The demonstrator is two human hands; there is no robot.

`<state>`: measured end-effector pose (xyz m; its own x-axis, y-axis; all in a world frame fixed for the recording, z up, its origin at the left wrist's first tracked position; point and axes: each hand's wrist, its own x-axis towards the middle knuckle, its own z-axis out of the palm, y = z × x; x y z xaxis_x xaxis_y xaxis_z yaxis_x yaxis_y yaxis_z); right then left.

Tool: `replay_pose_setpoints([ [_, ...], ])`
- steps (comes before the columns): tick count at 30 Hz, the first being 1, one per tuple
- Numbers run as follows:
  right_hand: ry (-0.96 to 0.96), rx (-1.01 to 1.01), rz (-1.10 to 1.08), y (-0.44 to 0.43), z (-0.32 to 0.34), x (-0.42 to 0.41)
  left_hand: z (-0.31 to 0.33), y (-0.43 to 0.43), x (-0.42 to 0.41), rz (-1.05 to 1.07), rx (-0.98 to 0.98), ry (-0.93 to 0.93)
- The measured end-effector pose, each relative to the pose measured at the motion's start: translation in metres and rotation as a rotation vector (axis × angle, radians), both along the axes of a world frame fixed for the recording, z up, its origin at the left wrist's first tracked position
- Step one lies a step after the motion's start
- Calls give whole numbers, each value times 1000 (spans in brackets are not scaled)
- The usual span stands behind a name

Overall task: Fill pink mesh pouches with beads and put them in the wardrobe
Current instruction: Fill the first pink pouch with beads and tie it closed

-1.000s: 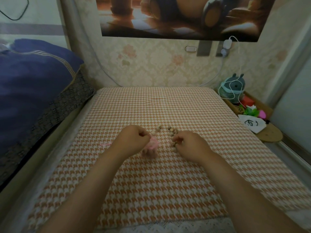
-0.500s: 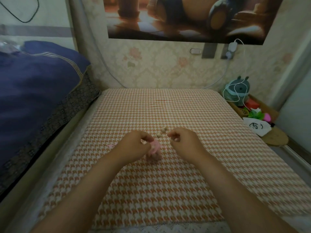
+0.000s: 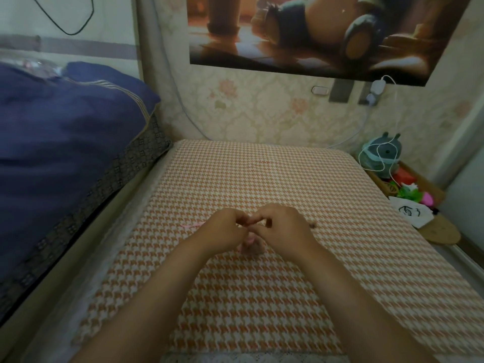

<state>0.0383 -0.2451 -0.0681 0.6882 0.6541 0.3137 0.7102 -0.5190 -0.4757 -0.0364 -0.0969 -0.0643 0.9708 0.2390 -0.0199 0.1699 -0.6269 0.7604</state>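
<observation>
head view: both bare forearms come up from the bottom corners and converge near the middle of a table covered in orange-and-white houndstooth cloth (image 3: pixel 262 174). the left hand (image 3: pixel 222 231) is seen from the back, wrist slightly bent, its fingers curled inward and its thumb and forefinger pinching the top of the pink mesh pouch (image 3: pixel 250 246). the pouch hangs below the two hands with its bottom resting on the cloth, mostly hidden by them, and something brownish shows through the mesh. the right hand (image 3: pixel 284 229) faces the left, knuckles up, fingers curled, its fingertips (image 3: pixel 258 220) drawn narrow and touching the left hand's fingertips at the pouch's mouth. i cannot tell whether they pinch a bead or the mesh. a thin pink drawstring (image 3: pixel 192 225) trails out on the cloth to the left of the left hand. a small brown blurred thing, probably a bead (image 3: pixel 313 226), lies on the cloth just right of the right hand. to the left of the table lies dark blue bedding (image 3: pixel 65 142). at the table's far right a teal toy (image 3: pixel 382 158) stands with a white cable (image 3: pixel 377 153) looped over it.
</observation>
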Motion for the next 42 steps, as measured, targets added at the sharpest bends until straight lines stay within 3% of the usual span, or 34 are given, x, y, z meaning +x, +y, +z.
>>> replay_pose_setpoints([
  [10, 102, 20, -91, 6, -23, 30, 3, 12, 5, 94, 94, -42],
  [23, -35, -384, -57, 28, -51, 72, 8, 18, 8, 40, 27, -57],
  [33, 108, -233, -99, 22, -46, 63, 5, 12, 2, 45, 34, -14],
  [42, 144, 168, -120, -20, 11, 13, 4, -12, -13, 9, 36, -18],
])
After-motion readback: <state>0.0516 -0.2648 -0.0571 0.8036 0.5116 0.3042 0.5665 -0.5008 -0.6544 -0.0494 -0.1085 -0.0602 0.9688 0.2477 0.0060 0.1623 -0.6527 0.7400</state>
